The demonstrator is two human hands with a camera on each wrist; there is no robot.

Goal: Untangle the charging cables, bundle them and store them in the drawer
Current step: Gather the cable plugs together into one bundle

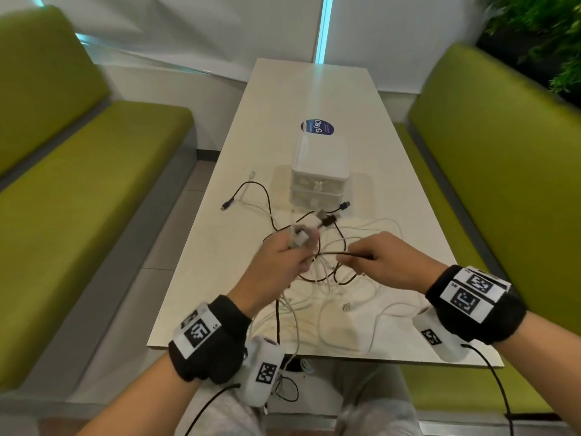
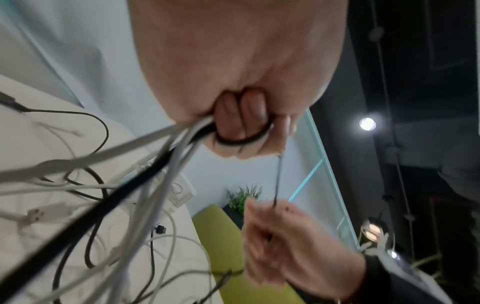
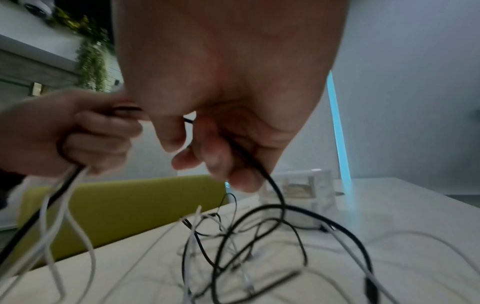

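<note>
tangled black, white cables (image 1: 327, 278), closed drawer (image 1: 317, 184)

Tangled cables in front of a drawer box on a table between two benches

The long white table (image 1: 276, 99) runs between the left green padded bench (image 1: 78, 171) and the right green padded bench (image 1: 503, 171). The small white plastic drawer box (image 1: 319, 166) sits mid-table; before it lies the tangle of black and white charging cables (image 1: 327, 278), some trailing over the near edge.

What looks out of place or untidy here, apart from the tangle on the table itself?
Several cables spill over the near edge of the table and dangle toward the person's lap. The drawer unit looks closed, nothing stored yet. No damage is visible.
</note>
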